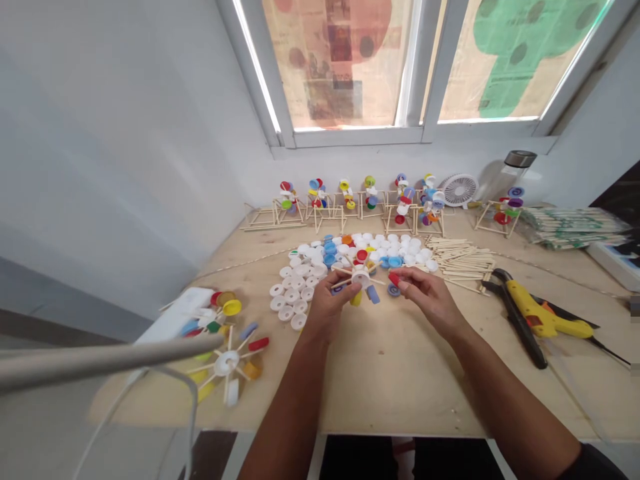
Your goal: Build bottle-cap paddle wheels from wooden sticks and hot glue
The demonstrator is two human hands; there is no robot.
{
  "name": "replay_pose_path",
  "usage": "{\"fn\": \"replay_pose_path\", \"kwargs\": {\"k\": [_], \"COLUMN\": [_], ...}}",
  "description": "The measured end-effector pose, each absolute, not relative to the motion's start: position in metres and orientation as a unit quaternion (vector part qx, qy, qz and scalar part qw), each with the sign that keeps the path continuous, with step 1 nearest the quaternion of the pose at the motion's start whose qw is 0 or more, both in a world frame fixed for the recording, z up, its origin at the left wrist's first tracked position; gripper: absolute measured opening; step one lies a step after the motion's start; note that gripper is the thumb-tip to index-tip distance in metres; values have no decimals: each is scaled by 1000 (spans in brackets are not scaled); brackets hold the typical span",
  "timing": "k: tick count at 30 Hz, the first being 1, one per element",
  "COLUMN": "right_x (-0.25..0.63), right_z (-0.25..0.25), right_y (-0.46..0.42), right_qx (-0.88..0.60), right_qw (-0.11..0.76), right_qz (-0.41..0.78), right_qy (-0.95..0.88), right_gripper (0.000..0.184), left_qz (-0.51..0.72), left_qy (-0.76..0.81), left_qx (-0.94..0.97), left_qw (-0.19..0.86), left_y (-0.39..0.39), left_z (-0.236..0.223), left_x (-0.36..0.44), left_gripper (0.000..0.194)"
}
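My left hand (336,298) is closed on a small wheel (360,279) with a white hub and thin wooden spokes. A few of its spokes carry coloured bottle caps, among them a yellow one and a blue one low on the wheel. To the right, my right hand (425,293) pinches a red bottle cap (395,279) between thumb and fingers, close to the wheel's right-hand spokes. Below that cap a blue-purple cap (394,290) lies on the table. Many white caps (295,283) spread out behind and left of my hands.
A yellow glue gun (545,313) and black-handled pliers (520,327) lie at right. Loose wooden sticks (463,260) are heaped behind my right hand. Finished cap wheels (230,363) lie at left; several wheels on stick stands (345,197) line the wall. A grey pole (110,360) crosses the left foreground.
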State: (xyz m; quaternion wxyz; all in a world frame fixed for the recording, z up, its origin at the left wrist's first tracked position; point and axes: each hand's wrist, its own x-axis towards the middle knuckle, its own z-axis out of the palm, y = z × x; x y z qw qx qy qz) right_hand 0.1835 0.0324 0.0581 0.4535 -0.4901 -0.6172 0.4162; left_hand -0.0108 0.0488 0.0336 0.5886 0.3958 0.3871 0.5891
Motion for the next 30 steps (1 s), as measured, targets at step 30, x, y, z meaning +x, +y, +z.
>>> {"fn": "replay_pose_path", "kwargs": {"k": [30], "right_x": [183], "right_z": [49], "right_y": [35], "right_qx": [-466], "right_qw": [405], "right_qz": [265], "right_qy": [-740], "right_gripper": [24], "left_qz": [528], "left_qy": [403], "left_qx": [481], "left_qw": [573], "left_y": [44], "left_z": [32], "left_x": [-11], "left_gripper": [29]}}
